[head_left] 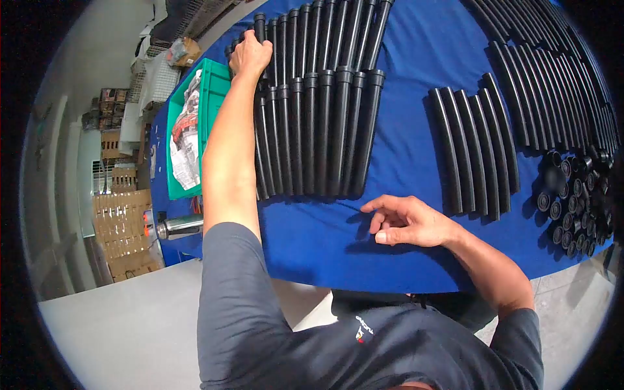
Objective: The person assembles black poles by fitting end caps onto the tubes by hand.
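My left hand (250, 55) reaches to the far left of the blue cloth, its fingers curled at the capped ends of black tubes there; what they grip, if anything, is hidden. Beside and below it lie two rows of black tubes with wider collars at their far ends, the nearer row (318, 136) overlapping the farther row (325, 39). My right hand (406, 222) hovers over the cloth below the nearer row, fingers loosely bent and apart, holding nothing.
A green crate (212, 97) with crumpled printed paper stands left of the tubes. A metal flask (182, 226) lies near it. Plain black tubes (474, 153) lie to the right, more (546, 97) beyond them, and black round caps (575, 201) are piled at the right edge.
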Tool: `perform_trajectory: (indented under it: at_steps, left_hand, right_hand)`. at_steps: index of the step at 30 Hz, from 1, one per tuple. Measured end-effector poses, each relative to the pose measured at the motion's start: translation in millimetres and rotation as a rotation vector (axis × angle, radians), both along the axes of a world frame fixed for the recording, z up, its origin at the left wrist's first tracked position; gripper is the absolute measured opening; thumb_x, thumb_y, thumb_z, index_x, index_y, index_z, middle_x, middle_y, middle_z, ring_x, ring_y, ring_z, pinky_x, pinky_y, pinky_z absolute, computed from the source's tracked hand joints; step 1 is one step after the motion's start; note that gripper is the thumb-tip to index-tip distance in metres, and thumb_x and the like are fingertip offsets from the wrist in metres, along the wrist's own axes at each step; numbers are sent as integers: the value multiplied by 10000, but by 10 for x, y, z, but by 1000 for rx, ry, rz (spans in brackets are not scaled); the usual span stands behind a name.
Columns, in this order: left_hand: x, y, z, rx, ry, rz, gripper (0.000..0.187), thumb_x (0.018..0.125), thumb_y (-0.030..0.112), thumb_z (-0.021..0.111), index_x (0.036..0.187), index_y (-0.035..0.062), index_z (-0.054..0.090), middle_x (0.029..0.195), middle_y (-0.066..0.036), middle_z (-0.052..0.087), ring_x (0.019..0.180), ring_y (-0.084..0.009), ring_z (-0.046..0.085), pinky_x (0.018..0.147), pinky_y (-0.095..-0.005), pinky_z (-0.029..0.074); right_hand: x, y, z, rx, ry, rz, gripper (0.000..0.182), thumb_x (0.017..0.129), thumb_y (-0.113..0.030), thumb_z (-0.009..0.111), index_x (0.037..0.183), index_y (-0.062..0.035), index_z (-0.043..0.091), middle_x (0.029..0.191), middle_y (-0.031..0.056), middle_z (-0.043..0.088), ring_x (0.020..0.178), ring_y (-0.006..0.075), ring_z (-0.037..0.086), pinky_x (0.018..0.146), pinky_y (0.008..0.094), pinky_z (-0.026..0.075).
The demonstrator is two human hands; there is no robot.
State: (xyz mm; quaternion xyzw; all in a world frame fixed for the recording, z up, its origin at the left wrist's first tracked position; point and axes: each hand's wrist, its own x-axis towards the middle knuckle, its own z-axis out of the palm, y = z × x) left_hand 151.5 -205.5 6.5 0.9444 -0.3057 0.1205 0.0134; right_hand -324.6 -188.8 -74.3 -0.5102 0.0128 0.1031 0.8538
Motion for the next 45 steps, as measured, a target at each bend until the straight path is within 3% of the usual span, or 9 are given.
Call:
perform_trajectory:
  at_steps: [20, 25, 29, 31, 35, 40, 43, 45]
  left_hand:
    - [5, 7, -250, 106, -69, -20, 568, 905, 391, 564, 1408, 127, 545, 1296, -214, 645, 1187, -414, 625, 1004, -542, 498]
    - [-8, 61, -159, 155, -57, -54, 598, 892, 498, 642, 1355, 123, 594, 1284, -218, 647, 1183, -426, 614, 994, -542, 492]
    - [117, 122, -238, 61, -86, -203, 585, 889, 454, 689, 1302, 45, 613, 1271, -222, 655, 1169, -394, 626, 979, -501, 494]
    - [213, 147, -268, 109, -107, -199, 579, 898, 474, 676, 1286, 47, 627, 1240, -230, 670, 1149, -393, 639, 979, -499, 495]
    - [124, 168, -95, -66, -128, -211, 569, 907, 513, 642, 1250, 61, 668, 1195, -237, 690, 1148, -397, 643, 1002, -487, 486]
    - [95, 167, 376, -234, -146, -249, 491, 882, 449, 672, 1195, 73, 708, 1089, -204, 727, 1071, -392, 680, 928, -474, 523]
    - [-494, 24, 504, -419, -26, -444, 464, 874, 412, 711, 1192, 73, 717, 941, -162, 753, 888, -288, 724, 826, -395, 548]
    - [-1100, -56, 514, -512, 92, -639, 363, 915, 268, 717, 1190, 32, 704, 888, -104, 736, 774, -174, 676, 742, -323, 535]
  right_hand:
    - [11, 34, -53, -151, -73, -44, 495, 928, -272, 757, 1310, -4, 590, 921, 57, 707, 771, 93, 632, 702, 269, 520]
    - [5, 43, -24, -178, -105, -51, 500, 924, -297, 762, 1293, -1, 602, 909, 56, 709, 787, 103, 647, 712, 285, 527]
    - [-32, 38, -57, -274, -183, -75, 523, 928, -339, 742, 1269, 32, 602, 893, 81, 711, 793, 157, 665, 731, 330, 540]
    - [-34, 36, -50, -279, -203, -65, 524, 924, -329, 745, 1264, 42, 600, 886, 87, 713, 807, 161, 669, 736, 339, 542]
    - [-25, 52, -73, -305, -198, -96, 522, 920, -345, 750, 1248, 37, 614, 850, 83, 706, 782, 152, 666, 724, 327, 541]
    - [11, 53, -2, -285, -161, -27, 486, 919, -344, 748, 1212, 28, 639, 821, 68, 690, 742, 134, 646, 686, 319, 523]
    - [-24, 43, -60, -331, -196, -52, 406, 917, -326, 745, 1118, 17, 667, 805, 70, 692, 691, 129, 643, 633, 320, 523]
    - [-36, 85, -125, -314, -229, -84, 308, 911, -279, 736, 1045, -6, 692, 803, 74, 694, 636, 140, 641, 588, 335, 522]
